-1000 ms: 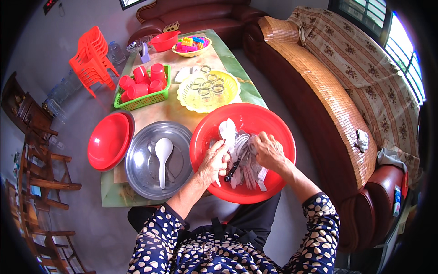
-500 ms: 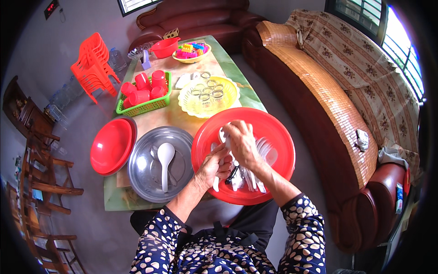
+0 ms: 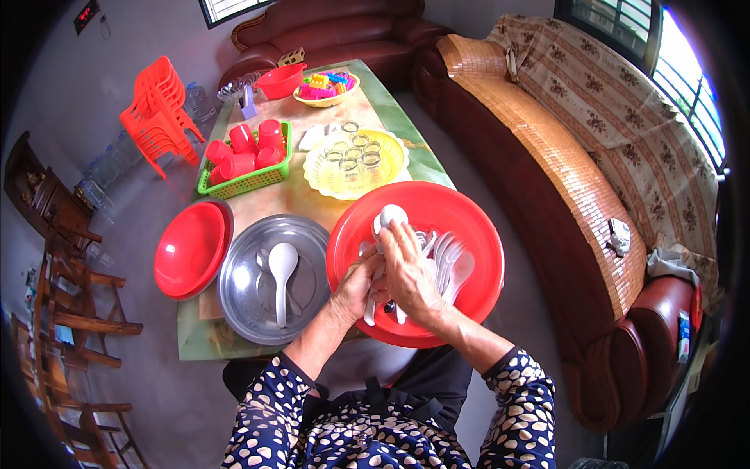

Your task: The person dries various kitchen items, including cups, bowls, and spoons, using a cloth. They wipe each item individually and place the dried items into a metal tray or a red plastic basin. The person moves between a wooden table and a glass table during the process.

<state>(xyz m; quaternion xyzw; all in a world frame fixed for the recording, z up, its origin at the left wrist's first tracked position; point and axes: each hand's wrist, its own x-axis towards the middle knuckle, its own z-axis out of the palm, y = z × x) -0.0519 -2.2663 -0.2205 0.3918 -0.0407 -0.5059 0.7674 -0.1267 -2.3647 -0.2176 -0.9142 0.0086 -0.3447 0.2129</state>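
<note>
Over the red basin (image 3: 484, 215) my two hands come together around a white spoon (image 3: 391, 215), its rounded bowl sticking up past the fingertips. My left hand (image 3: 355, 285) is closed at the spoon's lower part, whose handle is mostly hidden. My right hand (image 3: 412, 285) presses against the spoon with its fingers straight and close together. White and clear spoons and forks (image 3: 449, 262) lie in the basin to the right of my hands. To the left, a white ladle-like spoon (image 3: 282, 285) rests in the grey metal basin (image 3: 234, 301) with smaller metal spoons.
Red bowls (image 3: 187, 246) overhang the table's left edge. Behind stand a green basket (image 3: 266, 178) of red cups, a yellow scalloped basket (image 3: 316, 176) with glass cups, and a basket of toy bricks (image 3: 324, 87). Red stacked chairs (image 3: 160, 113) stand left, a long sofa (image 3: 531, 234) right.
My right hand has slid down off the spoon's bowl and its fingers have straightened, leaving the bowl showing. The left hand stays nearly in place.
</note>
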